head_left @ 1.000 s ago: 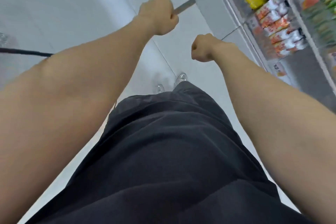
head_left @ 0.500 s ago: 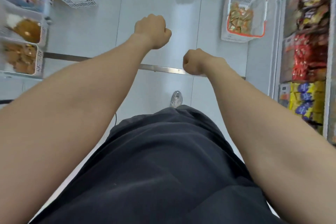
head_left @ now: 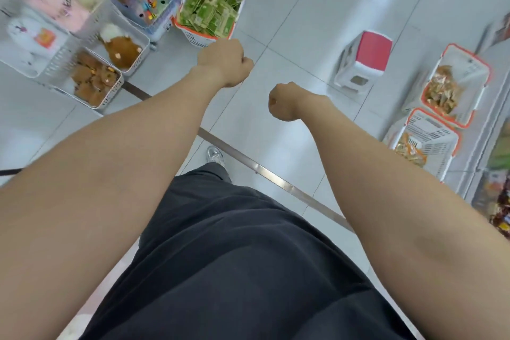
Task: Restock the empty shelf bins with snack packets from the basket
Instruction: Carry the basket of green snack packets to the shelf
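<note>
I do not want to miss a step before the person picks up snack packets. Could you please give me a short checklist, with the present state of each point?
1. Hands free: the left hand and the right hand are curled fists that hold nothing. Ok.
2. Stock ahead: the basket beyond the left hand is full of green packets. Ok.
3. Stock on the right: the upper right basket and the lower right basket each hold some orange-brown packets. Ok.
4. Stool: stands apart from both hands and all baskets. Ok.
5. Empty bin found: the shelf is blurred and cut off. Cannot tell.
</note>
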